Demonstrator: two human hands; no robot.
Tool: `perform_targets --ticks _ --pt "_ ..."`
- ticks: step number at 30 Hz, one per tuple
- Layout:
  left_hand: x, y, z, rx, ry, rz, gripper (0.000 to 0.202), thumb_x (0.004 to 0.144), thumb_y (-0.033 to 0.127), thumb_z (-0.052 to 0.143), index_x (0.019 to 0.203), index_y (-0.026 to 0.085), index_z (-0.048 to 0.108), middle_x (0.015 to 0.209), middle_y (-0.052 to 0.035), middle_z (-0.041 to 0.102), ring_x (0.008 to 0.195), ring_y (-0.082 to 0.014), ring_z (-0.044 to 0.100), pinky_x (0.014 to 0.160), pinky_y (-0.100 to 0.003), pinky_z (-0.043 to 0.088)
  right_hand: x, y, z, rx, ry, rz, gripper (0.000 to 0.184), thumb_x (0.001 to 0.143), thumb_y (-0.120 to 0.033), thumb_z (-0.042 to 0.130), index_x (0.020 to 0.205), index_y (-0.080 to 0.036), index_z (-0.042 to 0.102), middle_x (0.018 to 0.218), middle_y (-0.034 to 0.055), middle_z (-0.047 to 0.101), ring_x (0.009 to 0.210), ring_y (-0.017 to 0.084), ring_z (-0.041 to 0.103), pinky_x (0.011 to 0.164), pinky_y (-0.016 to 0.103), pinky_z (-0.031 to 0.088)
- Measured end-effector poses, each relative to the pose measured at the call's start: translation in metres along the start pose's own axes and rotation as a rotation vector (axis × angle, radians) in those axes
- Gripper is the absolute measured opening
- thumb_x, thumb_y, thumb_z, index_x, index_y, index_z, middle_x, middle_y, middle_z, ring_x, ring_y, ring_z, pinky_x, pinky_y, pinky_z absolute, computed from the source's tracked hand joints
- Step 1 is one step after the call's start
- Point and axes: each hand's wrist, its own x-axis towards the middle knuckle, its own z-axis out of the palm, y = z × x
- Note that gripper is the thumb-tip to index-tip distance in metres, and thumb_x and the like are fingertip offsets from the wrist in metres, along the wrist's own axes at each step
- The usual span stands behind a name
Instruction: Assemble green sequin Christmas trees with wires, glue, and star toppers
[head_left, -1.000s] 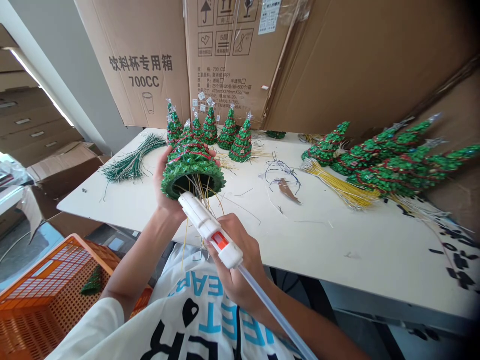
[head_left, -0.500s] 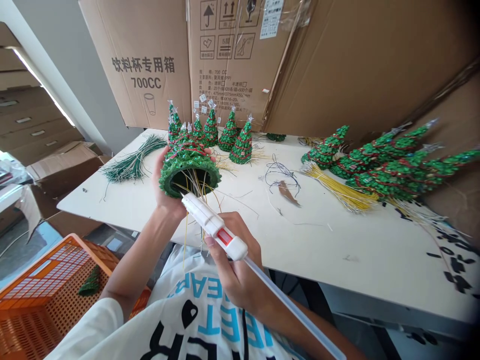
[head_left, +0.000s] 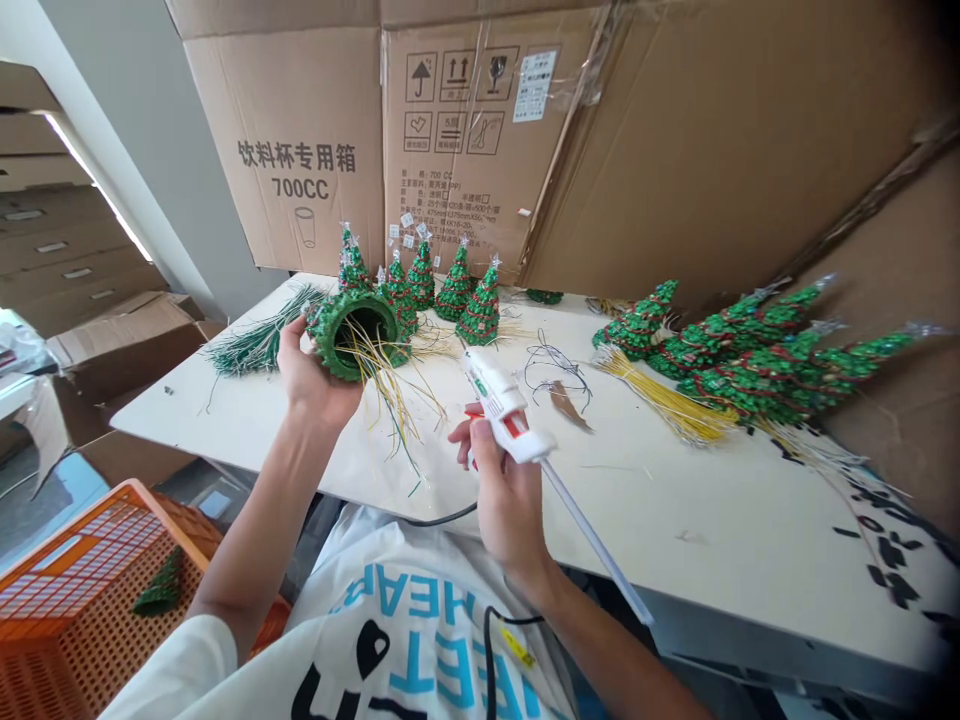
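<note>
My left hand (head_left: 313, 375) grips a green tinsel cone tree (head_left: 349, 335) on its side, its hollow base turned up and to the right. A loose spray of yellow and green wires (head_left: 390, 395) hangs out of that base. My right hand (head_left: 504, 490) holds a white hot glue gun (head_left: 501, 405) with a red part near the trigger. Its nozzle points up and left, well apart from the tree. A long translucent glue stick (head_left: 596, 540) runs from the gun's rear, down to the right.
A white board table (head_left: 600, 480) holds upright tinsel trees (head_left: 456, 290), trees lying at right (head_left: 739, 365), bundled green wires (head_left: 259, 345) and yellow wires (head_left: 660, 405). Cardboard cartons (head_left: 300, 150) stand behind. An orange crate (head_left: 90, 590) with a small tree (head_left: 159, 587) sits lower left.
The glue gun has moved right, away from the tree's base. My left hand has shifted left and turned the tree further onto its side.
</note>
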Motion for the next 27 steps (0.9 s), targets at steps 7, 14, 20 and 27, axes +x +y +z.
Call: perform_targets --ticks 7,14,20,27 --pt "-0.009 0.004 0.005 0.209 -0.167 0.326 0.02 0.092 0.04 0.082 0.099 0.024 0.071 0.099 -0.0006 0.077 0.099 -0.0198 0.08 0.096 -0.029 0.065 0.034 0.02 -0.019 -0.61 -0.286 0.115 0.021 0.109 -0.044 0.047 0.117 -0.025 0.052 0.116 0.0111 0.072 0.107 0.032 0.072 0.091 0.043 0.051" --pt "-0.029 0.003 0.007 0.394 -0.266 0.56 0.052 0.083 0.041 0.097 0.123 0.031 0.066 0.126 -0.0039 0.074 0.127 -0.0274 0.073 0.114 -0.04 0.059 0.031 0.02 -0.015 -0.983 -0.444 0.185 0.027 0.112 -0.04 0.052 0.13 -0.021 0.057 0.134 0.0165 0.071 0.119 0.037 0.073 0.093 0.042 0.048" --pt "-0.028 0.004 0.007 0.457 -0.277 0.518 0.061 0.08 0.045 0.099 0.128 0.031 0.065 0.131 -0.0061 0.073 0.13 -0.0314 0.073 0.114 -0.046 0.06 0.029 0.02 -0.013 -1.033 -0.476 0.172 0.032 0.11 -0.043 0.058 0.133 -0.021 0.063 0.135 0.0149 0.074 0.122 0.037 0.074 0.095 0.042 0.048" --pt "-0.021 0.003 0.001 0.479 -0.225 0.486 0.06 0.079 0.04 0.099 0.128 0.033 0.065 0.135 -0.0049 0.072 0.129 -0.0285 0.073 0.119 -0.046 0.057 0.026 0.013 -0.012 -1.064 -0.527 0.142 0.034 0.11 -0.047 0.059 0.13 -0.02 0.064 0.125 0.0134 0.079 0.118 0.036 0.075 0.092 0.041 0.047"
